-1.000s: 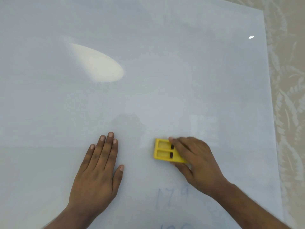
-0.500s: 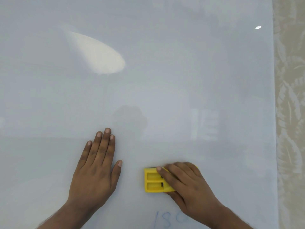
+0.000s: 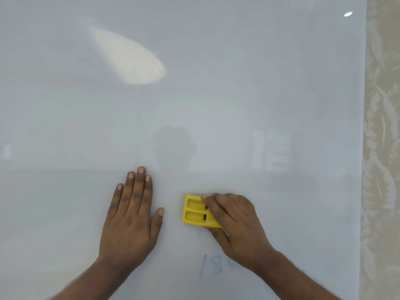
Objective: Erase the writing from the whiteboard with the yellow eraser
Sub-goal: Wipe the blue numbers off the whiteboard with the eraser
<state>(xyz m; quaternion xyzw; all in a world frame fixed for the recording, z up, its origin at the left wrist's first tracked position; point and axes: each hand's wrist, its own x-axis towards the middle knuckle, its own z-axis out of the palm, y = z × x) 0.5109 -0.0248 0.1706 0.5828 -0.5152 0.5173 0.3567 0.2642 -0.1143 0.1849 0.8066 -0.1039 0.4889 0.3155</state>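
Note:
The whiteboard fills nearly the whole view. A yellow eraser lies flat on it, low and right of centre, with my right hand gripping its right end, fingers over the top. Faint blue writing sits just below the eraser, partly hidden by my right wrist. My left hand is pressed flat on the board left of the eraser, fingers extended and close together, holding nothing.
The board's right edge runs down the right side; beyond it is a beige leaf-patterned surface. A bright oval light reflection lies on the upper left of the board.
My right hand slid the eraser down over a line of writing, which is now gone, then back up a little. The left hand stayed pressed flat on the board.

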